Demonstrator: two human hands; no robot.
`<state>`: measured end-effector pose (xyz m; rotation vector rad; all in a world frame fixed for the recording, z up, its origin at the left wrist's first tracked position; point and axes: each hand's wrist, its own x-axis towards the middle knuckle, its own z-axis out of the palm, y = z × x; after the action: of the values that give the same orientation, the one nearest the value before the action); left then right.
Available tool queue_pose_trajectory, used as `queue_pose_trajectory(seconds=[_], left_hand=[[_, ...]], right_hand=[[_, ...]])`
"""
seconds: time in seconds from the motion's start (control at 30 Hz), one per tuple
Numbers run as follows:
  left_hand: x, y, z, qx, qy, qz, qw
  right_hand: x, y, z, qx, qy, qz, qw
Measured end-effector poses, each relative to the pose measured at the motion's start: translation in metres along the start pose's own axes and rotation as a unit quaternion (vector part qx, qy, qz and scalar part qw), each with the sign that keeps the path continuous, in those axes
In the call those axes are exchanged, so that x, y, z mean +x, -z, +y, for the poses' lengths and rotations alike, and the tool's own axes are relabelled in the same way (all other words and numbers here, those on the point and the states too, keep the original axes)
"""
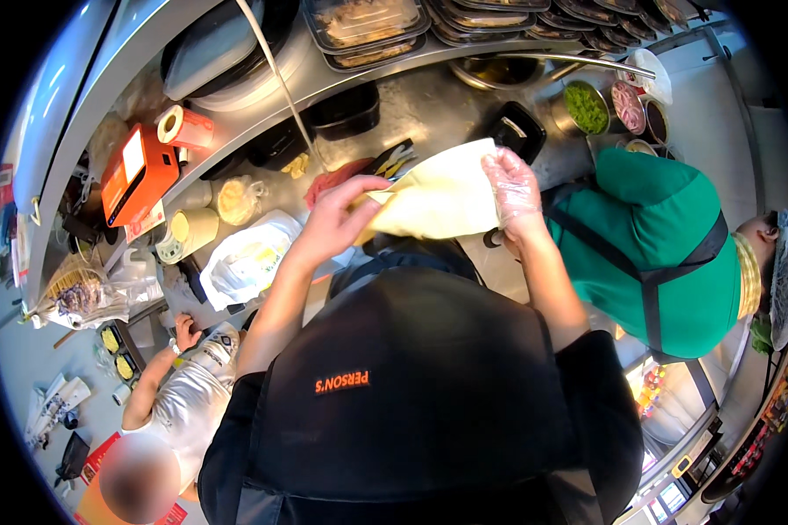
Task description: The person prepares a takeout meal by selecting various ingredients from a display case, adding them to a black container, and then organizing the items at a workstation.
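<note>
Between my two hands, over the edge of the metal counter [420,109], a pale yellow paper-like sheet [446,197] is stretched and slightly folded. My left hand [343,214] looks bare and grips the sheet's left end, thumb on top. My right hand [515,192], in a clear plastic glove, pinches its upper right edge. Whether it is a flat sheet or a bag I cannot tell. Just behind it lie a yellow-and-black item [398,157] and a reddish bag [328,179], both partly covered.
A person in green [657,254] leans in close at my right, beside metal pots of chopped greens [587,107]. Lidded food trays [368,26] fill the shelf above. A white plastic bag [249,258] and orange machine [140,179] are left; another person [193,385] stands lower left.
</note>
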<state>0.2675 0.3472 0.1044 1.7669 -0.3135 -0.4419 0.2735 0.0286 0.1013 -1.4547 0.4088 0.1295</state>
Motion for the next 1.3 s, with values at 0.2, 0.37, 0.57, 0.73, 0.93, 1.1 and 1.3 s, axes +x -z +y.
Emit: queue_pose_trajectory(seconds=[0.2,0.37,0.57,0.73,0.93,1.1,1.3], left_hand=[[0.012,-0.012,0.001,-0.337,0.028,0.091,0.937],[0.027,-0.026,0.017,-0.470,-0.035,-0.025,0.882],[0.040,-0.029,0.018,-0.399,-0.008,-0.055,0.915],[0.044,-0.038,0.011,-0.371,0.005,-0.134,0.919],[0.038,-0.026,-0.004,-0.485,0.063,-0.079,0.869],[0.034,-0.017,-0.002,-0.537,0.176,-0.054,0.823],[0.020,0.000,-0.003,-0.334,0.210,-0.097,0.914]], right_hand=[[-0.020,-0.012,-0.018,0.122,-0.057,-0.071,0.988],[-0.038,-0.026,-0.016,0.220,-0.037,-0.155,0.963],[-0.065,-0.020,-0.079,0.229,0.089,-0.144,0.959],[-0.062,-0.014,-0.096,0.241,0.122,-0.138,0.953],[-0.063,0.030,-0.118,0.329,0.086,-0.045,0.939],[-0.069,0.052,-0.092,0.213,0.172,-0.077,0.959],[-0.066,0.041,-0.072,0.139,0.137,-0.020,0.981]])
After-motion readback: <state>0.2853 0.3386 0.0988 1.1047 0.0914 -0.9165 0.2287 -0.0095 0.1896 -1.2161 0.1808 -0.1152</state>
